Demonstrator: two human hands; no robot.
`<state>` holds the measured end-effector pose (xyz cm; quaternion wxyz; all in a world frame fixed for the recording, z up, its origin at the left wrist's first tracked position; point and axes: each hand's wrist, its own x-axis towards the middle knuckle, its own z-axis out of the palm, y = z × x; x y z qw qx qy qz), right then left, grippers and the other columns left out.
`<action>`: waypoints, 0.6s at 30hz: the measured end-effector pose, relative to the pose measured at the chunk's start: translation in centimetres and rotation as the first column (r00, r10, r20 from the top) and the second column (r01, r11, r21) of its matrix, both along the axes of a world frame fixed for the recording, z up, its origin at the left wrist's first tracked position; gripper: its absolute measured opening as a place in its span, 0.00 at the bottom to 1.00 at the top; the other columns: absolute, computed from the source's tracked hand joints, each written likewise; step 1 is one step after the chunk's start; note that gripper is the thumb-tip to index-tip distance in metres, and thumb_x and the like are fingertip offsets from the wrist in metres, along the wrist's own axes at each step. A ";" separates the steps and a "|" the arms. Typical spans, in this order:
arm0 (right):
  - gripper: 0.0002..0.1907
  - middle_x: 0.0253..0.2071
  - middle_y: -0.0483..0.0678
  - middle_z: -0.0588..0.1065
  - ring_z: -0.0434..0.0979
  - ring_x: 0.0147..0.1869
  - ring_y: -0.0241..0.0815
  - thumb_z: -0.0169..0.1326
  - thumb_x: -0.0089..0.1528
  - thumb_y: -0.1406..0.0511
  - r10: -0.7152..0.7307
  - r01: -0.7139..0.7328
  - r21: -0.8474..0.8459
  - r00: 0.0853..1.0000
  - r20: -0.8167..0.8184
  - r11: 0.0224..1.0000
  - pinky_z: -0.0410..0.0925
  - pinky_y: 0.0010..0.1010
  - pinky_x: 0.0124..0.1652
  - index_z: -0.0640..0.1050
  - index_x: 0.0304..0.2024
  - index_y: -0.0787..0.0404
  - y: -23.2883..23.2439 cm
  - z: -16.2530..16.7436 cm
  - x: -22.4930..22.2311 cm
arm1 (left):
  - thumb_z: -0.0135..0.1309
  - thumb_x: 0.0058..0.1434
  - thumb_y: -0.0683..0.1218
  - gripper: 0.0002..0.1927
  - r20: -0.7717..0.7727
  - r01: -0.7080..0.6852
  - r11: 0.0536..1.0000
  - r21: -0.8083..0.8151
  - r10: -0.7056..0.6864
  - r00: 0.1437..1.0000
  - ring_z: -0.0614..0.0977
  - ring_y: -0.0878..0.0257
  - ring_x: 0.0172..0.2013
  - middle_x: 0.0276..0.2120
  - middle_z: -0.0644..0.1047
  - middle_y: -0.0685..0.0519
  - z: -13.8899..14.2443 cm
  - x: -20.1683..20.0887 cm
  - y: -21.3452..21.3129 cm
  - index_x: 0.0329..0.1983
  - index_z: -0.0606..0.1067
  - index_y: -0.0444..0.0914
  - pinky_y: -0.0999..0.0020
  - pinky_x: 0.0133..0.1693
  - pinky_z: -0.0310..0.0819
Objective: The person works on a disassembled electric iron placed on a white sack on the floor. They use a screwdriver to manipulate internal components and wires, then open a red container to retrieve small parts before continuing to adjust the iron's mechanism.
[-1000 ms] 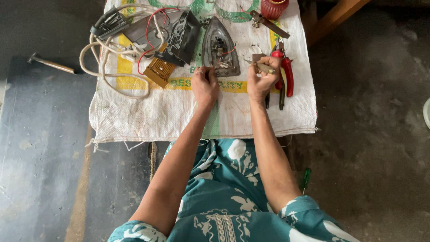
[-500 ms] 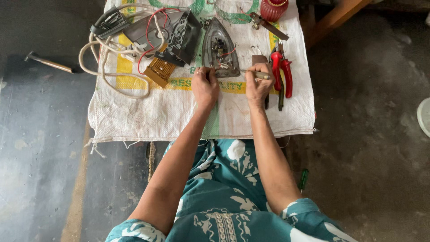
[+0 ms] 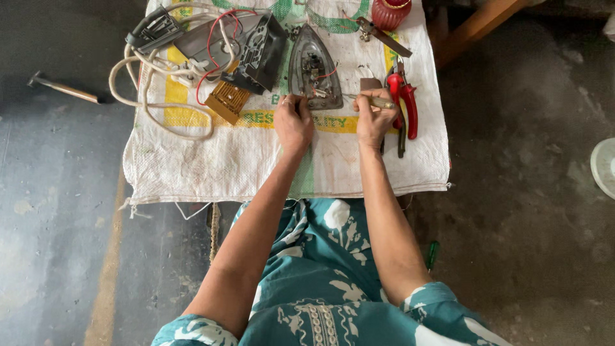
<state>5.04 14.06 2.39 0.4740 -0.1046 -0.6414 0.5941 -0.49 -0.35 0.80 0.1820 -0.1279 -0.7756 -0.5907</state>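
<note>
While the teal patterned garment (image 3: 333,282) fills the bottom of the frame, both forearms reach up to the white woven sack (image 3: 192,160) spread as a work mat in the upper half. The left hand (image 3: 293,122) rests fingers-down against the near edge of the opened iron soleplate (image 3: 314,67), seemingly to steady it. The right hand (image 3: 375,115) is closed around the handle of a screwdriver (image 3: 365,99), whose shaft lies nearly level and points left at the soleplate's wiring. Just right of that hand lie red-handled pliers (image 3: 403,102); left of the soleplate sit the dark iron housing (image 3: 259,51), a brass-coloured block (image 3: 227,101) and a looped white cord (image 3: 150,96). A hammer (image 3: 61,86) lies on the floor at upper left. Compared with half a second ago, the screwdriver tip has moved closer to the soleplate; the left hand has hardly shifted.
</note>
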 end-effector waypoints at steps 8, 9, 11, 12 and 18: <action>0.03 0.24 0.49 0.76 0.76 0.24 0.36 0.54 0.56 0.76 -0.028 0.030 -0.039 0.999 0.043 0.999 0.70 0.27 0.28 0.75 0.27 0.68 0.0 0.1 0.7 | 0.56 0.62 0.41 0.05 -0.020 -0.007 1.000 -0.007 0.007 1.000 0.78 0.42 0.36 0.33 0.76 0.42 -0.1 0.1 0.0 0.33 0.75 0.33 0.52 0.39 0.71; 0.03 0.25 0.49 0.76 0.76 0.24 0.36 0.54 0.56 0.76 -0.017 0.018 -0.046 1.000 0.026 0.999 0.70 0.27 0.28 0.74 0.27 0.68 0.0 0.1 0.8 | 0.56 0.62 0.41 0.05 -0.029 -0.008 1.000 0.002 0.008 1.000 0.78 0.42 0.36 0.33 0.76 0.42 0.0 0.0 0.1 0.33 0.75 0.33 0.52 0.39 0.72; 0.03 0.25 0.48 0.75 0.76 0.25 0.36 0.53 0.55 0.76 -0.014 0.015 -0.058 1.000 0.017 0.998 0.71 0.27 0.28 0.74 0.26 0.68 -0.1 0.3 1.0 | 0.56 0.62 0.41 0.05 0.001 -0.001 1.000 -0.004 0.001 1.000 0.79 0.43 0.35 0.33 0.76 0.42 0.1 0.0 0.1 0.32 0.76 0.33 0.52 0.39 0.72; 0.03 0.24 0.48 0.76 0.77 0.25 0.36 0.53 0.55 0.76 -0.022 0.024 -0.064 0.999 0.027 0.998 0.72 0.27 0.28 0.74 0.26 0.68 -0.1 0.3 1.1 | 0.56 0.61 0.41 0.05 0.018 0.004 1.000 -0.008 -0.004 1.000 0.79 0.44 0.34 0.32 0.76 0.42 0.1 0.0 0.1 0.32 0.76 0.33 0.52 0.39 0.72; 0.03 0.27 0.50 0.77 0.78 0.28 0.38 0.55 0.60 0.76 0.004 -0.003 0.005 0.999 -0.040 1.000 0.73 0.28 0.30 0.75 0.32 0.68 0.0 0.5 0.2 | 0.57 0.62 0.41 0.06 0.017 0.004 1.000 -0.004 -0.004 1.000 0.79 0.43 0.34 0.32 0.76 0.42 0.1 0.1 0.0 0.31 0.76 0.33 0.51 0.38 0.72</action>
